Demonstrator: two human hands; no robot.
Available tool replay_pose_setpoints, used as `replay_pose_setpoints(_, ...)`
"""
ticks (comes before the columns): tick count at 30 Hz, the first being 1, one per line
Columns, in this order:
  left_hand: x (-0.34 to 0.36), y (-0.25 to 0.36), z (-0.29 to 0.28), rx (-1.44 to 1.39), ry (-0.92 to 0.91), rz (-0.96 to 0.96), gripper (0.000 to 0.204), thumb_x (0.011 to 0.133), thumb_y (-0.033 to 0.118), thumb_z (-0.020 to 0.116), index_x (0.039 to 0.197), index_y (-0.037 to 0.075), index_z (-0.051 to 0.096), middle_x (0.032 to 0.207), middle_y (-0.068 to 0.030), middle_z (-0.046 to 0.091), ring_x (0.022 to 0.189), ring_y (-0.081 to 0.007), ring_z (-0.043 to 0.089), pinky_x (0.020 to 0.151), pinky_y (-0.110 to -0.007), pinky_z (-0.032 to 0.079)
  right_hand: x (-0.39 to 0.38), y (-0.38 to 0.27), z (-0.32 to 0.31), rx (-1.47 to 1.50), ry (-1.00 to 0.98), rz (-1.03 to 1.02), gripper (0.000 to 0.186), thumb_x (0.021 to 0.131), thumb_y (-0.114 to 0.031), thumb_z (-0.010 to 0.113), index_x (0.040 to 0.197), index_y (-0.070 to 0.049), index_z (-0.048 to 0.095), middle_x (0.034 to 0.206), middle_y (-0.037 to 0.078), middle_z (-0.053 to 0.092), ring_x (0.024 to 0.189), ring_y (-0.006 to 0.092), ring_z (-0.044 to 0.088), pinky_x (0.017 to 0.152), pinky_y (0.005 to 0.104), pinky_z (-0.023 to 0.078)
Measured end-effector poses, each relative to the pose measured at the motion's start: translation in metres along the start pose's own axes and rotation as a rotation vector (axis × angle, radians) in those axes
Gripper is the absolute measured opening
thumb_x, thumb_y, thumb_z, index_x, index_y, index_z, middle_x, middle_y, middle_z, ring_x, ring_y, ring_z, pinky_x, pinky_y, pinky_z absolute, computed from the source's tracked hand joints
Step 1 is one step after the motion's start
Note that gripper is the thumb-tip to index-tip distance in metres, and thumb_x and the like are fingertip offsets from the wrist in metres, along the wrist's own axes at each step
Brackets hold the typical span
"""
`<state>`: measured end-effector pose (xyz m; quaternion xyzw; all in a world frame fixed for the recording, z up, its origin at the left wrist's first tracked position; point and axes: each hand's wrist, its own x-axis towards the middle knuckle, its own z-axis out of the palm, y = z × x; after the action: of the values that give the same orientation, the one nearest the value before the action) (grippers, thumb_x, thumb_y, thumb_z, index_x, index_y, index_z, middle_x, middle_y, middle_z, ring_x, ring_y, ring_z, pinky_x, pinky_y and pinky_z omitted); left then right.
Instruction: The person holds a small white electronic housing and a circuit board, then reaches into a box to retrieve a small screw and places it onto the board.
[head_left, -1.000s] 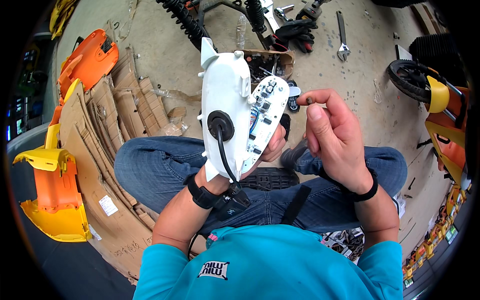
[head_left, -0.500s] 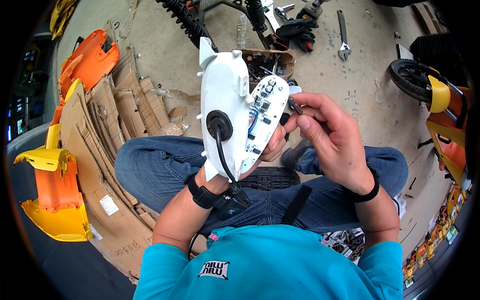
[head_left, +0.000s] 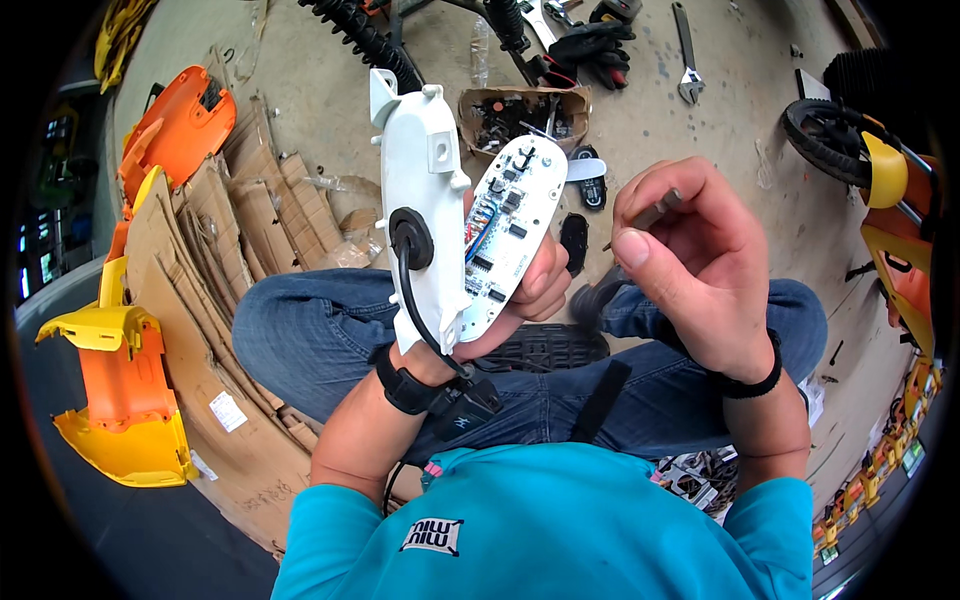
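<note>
My left hand [head_left: 541, 286] is closed around a white plastic housing [head_left: 412, 155] and a white circuit board [head_left: 527, 205] beside it. Small black components dot the board's face, and coloured wires [head_left: 480, 228] run between board and housing. A black cable [head_left: 412, 310] leaves the housing through a round black grommet [head_left: 411, 238] and hangs toward my wrist. To the right, apart from the board, my right hand [head_left: 700, 260] pinches a short grey metal rod [head_left: 657, 208] between thumb and curled fingers. Part of the rod is hidden by the fingers.
Beyond my hands stands a cardboard box [head_left: 578, 112] of small parts. An adjustable wrench [head_left: 688, 60] and black gloves [head_left: 590, 48] lie on the floor. Cardboard sheets [head_left: 190, 330] and orange-yellow panels [head_left: 122, 375] are at left; a wheel [head_left: 822, 150] is at right.
My right hand has drawn back from the board's edge to the right, its fingers now curled round the metal rod. The housing and board have shifted slightly left in my left hand.
</note>
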<state>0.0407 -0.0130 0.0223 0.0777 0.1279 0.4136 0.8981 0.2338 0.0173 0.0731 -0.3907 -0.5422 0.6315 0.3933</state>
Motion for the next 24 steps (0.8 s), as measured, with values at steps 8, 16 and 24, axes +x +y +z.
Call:
replay_pose_setpoints(8,-0.001,-0.006,0.001,0.104,0.032,0.014,0.073,0.089,0.068,0.028,0.074,0.002,0.055,0.055,-0.0013,0.040,0.050,-0.0124,0.027,0.049,-0.029,0.020,-0.003,-0.005,0.006,0.002,-0.006,0.064,0.013,0.087,-0.002,0.062,0.099,0.003,0.058,0.092,0.006,0.060,0.084,0.0095,0.059,0.074,0.0233,0.050)
replay_pose_setpoints(16,-0.001,-0.007,0.023,-0.164,0.500,0.014,0.069,0.091,0.066,0.032,0.087,0.001,0.058,0.064,-0.0066,0.055,0.052,-0.0130,0.033,0.050,-0.028,0.024,-0.002,-0.001,0.006,0.117,-0.103,0.095,0.014,0.090,-0.004,0.059,0.103,0.002,0.058,0.091,0.005,0.060,0.084,0.0099,0.059,0.073,0.0233,0.049)
replay_pose_setpoints(24,-0.002,-0.001,0.000,0.062,0.045,0.010,0.074,0.086,0.070,0.037,0.075,-0.001,0.054,0.056,-0.0028,0.043,0.049,-0.0116,0.027,0.048,-0.028,0.021,-0.002,-0.006,0.006,-0.022,-0.049,0.255,0.013,0.093,-0.006,0.055,0.103,0.001,0.057,0.088,0.001,0.056,0.078,0.0052,0.052,0.067,0.0200,0.044)
